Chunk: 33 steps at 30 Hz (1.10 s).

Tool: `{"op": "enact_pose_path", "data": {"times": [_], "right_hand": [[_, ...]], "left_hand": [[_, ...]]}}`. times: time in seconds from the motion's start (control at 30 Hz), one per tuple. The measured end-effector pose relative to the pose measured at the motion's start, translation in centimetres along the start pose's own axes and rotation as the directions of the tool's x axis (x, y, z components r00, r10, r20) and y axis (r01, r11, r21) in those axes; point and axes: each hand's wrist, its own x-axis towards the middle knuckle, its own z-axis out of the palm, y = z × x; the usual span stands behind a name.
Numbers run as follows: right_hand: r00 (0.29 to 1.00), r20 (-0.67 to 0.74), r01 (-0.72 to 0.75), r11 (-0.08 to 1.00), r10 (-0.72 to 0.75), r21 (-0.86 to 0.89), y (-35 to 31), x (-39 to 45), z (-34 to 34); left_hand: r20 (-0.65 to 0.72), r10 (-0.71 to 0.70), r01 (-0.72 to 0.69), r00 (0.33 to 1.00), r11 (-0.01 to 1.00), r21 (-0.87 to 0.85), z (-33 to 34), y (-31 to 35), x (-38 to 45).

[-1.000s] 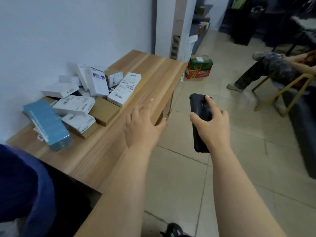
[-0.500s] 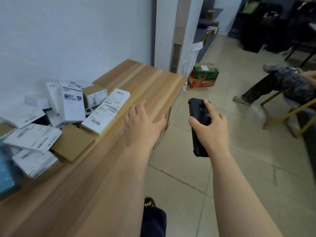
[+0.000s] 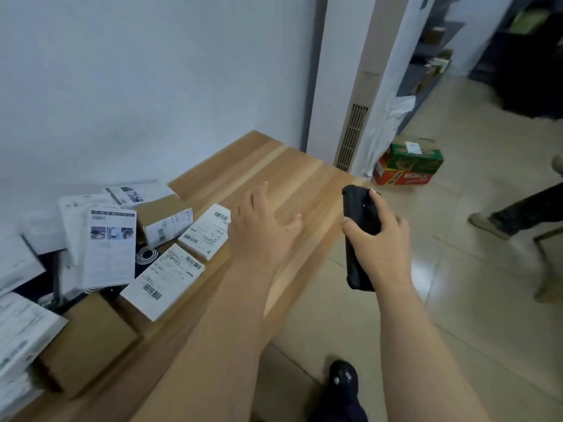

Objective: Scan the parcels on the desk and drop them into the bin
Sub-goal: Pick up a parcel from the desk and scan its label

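Several parcels lie heaped at the left of the wooden desk (image 3: 274,166): a long white box with barcode labels (image 3: 163,280), a smaller white box (image 3: 205,231), a brown carton (image 3: 164,220) and a white leaflet-covered box (image 3: 111,245). My left hand (image 3: 262,229) hovers over the desk with fingers spread, just right of the smaller white box, holding nothing. My right hand (image 3: 379,245) grips a black handheld scanner (image 3: 359,239) upright, past the desk's front edge over the floor. No bin is in view.
A white floor-standing air conditioner (image 3: 359,95) rises behind the desk's far end. A red and green carton (image 3: 406,164) sits on the tiled floor beside it. Another person's leg and shoe (image 3: 505,217) are at the right. My own shoe (image 3: 342,376) shows below.
The view has swung closer to the desk and leftward. My left hand has reached forward over the desk toward the white boxes. My right hand keeps hold of the scanner.
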Motion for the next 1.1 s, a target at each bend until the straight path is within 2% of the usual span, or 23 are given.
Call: {"op": "enact_pose_path", "data": {"times": [0.13,0.23,0.33,0.57,0.7,0.83,1.1], "right_hand": [[0.989,0.137,0.059,0.998,-0.056,-0.02,-0.9,7.6,3.1],[0.958,0.261,0.138,0.989,-0.12,-0.051,-1.9,13.1,5.4],[0.914,0.381,0.181,0.981,-0.14,-0.075,-3.0,17.6,7.7],[0.799,0.584,0.247,0.964,-0.146,-0.096,-3.8,22.6,13.7],[0.735,0.658,0.275,0.959,-0.163,-0.069,-4.1,22.9,17.7],[0.683,0.714,0.279,0.958,-0.153,-0.061,-4.7,22.8,21.7],[0.633,0.77,0.249,0.963,-0.081,-0.103,-3.4,23.5,26.3]], "left_hand": [[-0.05,-0.153,0.155,0.987,0.987,0.039,2.4,-0.9,5.3],[-0.104,-0.306,0.308,0.946,0.951,0.005,3.9,-1.1,8.6],[-0.138,-0.395,0.398,0.908,0.917,-0.006,5.2,-1.0,10.9],[-0.249,-0.614,0.645,0.749,0.762,0.06,6.2,-3.5,12.7],[-0.248,-0.678,0.709,0.692,0.703,0.055,6.3,-6.0,13.3],[-0.253,-0.695,0.73,0.673,0.68,0.076,6.0,-8.6,14.9],[-0.223,-0.754,0.782,0.618,0.619,0.075,7.8,-12.9,16.1]]}}
